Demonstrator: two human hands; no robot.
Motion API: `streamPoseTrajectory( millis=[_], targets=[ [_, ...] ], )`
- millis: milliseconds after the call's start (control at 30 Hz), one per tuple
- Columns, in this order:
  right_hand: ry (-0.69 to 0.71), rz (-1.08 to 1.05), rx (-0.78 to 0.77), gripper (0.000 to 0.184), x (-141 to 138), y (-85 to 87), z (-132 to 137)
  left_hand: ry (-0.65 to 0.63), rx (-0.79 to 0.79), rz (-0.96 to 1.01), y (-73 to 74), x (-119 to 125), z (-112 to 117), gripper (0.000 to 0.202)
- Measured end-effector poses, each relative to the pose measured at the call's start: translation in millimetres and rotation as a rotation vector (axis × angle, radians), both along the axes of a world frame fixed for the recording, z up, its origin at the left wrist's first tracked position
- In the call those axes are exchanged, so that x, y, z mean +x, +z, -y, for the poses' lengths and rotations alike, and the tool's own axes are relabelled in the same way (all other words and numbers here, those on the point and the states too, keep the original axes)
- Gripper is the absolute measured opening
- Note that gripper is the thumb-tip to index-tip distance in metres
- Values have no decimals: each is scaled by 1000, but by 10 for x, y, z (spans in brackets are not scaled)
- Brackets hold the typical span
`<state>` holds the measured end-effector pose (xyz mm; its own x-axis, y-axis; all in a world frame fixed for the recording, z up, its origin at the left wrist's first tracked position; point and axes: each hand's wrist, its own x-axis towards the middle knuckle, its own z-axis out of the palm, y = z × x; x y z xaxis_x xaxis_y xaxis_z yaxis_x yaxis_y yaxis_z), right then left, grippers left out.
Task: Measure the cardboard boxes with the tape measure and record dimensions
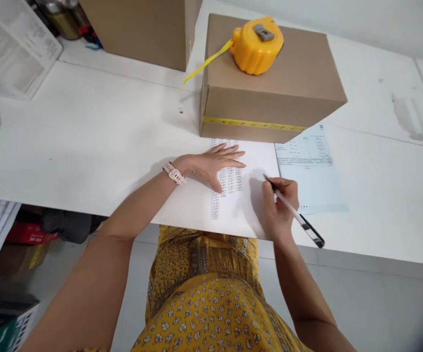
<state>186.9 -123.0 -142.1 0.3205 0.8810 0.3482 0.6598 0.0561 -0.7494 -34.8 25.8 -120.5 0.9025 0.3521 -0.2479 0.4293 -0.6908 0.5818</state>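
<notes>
White desktop [97,142] carries a cardboard box [266,100] topped by a yellow tape measure [257,54], with a columned paper sheet [247,205] before it. Palm down there, the left hand [211,167] spreads its fingers, gripping nothing; the right hand [280,208], fingers curled, pinches a clear-barrelled pen [299,217] over the sheet's right side.

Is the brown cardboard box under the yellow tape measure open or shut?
Shut: the brown cardboard box shows flat faces, no raised flaps, yellow tape along one side.
</notes>
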Motion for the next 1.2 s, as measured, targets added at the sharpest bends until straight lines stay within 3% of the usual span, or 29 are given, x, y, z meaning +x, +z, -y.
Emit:
streamPoseTrajectory(
  millis=[67,133,233,300,400,467,533,600,667,733,833,933,1100,1200],
  targets=[
    [-1,247,-8,13,322,-5,-101,-6,-4,1,10,-20,-19,99],
    [14,452,-20,23,630,-45,-187,-7,-9,16,11,-30,-31,96],
    [38,578,-53,37,916,-159,-258,47,-8,63,7,0,24,85],
    [40,593,-56,41,975,-236,-274,212,30,136,39,48,124,64],
    [30,580,-35,45,968,-311,-281,600,179,369,223,113,294,37],
    [25,560,-17,45,962,-338,-290,808,315,520,451,133,340,39],
    [17,531,6,43,968,-358,-305,902,415,560,725,136,285,46],
    [3,498,29,40,978,-374,-320,868,442,478,972,133,128,59],
    [-13,468,46,37,981,-384,-332,764,428,354,1125,135,-88,71],
    [-20,444,57,35,977,-387,-337,726,419,308,1167,149,-300,80],
    [-20,413,68,33,971,-386,-339,779,406,346,1113,194,-499,88],
    [-8,395,82,33,978,-383,-343,817,425,399,1079,267,-535,76],
    [19,380,86,33,991,-379,-358,914,476,526,1117,408,-555,38],
    [21,381,77,32,983,-384,-350,984,484,612,1087,462,-631,28]
  ],
)
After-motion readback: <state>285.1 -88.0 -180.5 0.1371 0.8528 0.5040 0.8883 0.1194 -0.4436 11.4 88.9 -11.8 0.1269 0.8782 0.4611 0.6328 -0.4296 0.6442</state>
